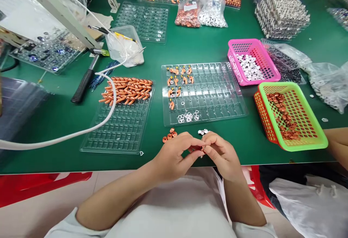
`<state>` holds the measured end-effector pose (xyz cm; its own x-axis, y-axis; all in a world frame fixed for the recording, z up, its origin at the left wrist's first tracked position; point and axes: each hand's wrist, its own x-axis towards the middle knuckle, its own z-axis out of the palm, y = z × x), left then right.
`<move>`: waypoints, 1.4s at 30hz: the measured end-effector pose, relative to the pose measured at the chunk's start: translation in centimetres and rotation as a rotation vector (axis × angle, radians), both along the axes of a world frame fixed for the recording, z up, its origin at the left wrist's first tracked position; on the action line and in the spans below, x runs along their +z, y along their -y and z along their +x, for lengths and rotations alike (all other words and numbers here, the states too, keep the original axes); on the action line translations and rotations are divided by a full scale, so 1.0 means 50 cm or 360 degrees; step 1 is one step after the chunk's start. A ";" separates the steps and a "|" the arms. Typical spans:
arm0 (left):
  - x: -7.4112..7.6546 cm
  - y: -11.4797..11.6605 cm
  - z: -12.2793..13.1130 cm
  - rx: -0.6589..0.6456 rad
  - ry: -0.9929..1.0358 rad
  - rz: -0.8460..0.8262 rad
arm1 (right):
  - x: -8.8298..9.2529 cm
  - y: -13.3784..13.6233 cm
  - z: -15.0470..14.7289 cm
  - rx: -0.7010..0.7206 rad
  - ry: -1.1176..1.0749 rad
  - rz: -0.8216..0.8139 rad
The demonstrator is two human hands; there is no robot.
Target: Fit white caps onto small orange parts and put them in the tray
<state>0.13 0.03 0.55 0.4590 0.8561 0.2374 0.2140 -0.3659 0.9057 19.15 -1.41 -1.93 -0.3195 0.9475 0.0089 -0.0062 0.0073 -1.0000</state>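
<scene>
My left hand (175,158) and my right hand (224,158) meet near the table's front edge, fingertips pinched together on a small reddish-brown piece (202,148). Fingers cover most of this piece, so its exact shape is hidden. Just beyond my left hand lies a small heap of round copper-coloured caps (170,136). Several small white round parts (203,132) lie beyond the fingertips. A clear compartment tray (217,102) sits further in, holding curved orange pieces (174,82) at its left and loose white rings (188,116) at its near side.
At left, another clear tray (114,136) carries stacked copper-coloured pieces (127,90), crossed by a white cable (95,129). A hammer (84,84) lies beyond. A pink basket (273,75) and green basket (315,129) stand right, near another person's arm (338,145).
</scene>
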 end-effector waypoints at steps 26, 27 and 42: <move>-0.017 0.003 0.000 0.0283 0.0086 -0.0816 | 0.028 0.002 -0.008 -0.0100 0.0570 0.0281; -0.018 0.003 0.000 0.0281 0.0037 -0.0739 | 0.029 0.001 -0.008 -0.0097 0.0562 0.0241; -0.021 0.009 -0.003 0.0234 0.0006 -0.0261 | 0.020 0.010 -0.018 -0.0165 0.0561 0.0259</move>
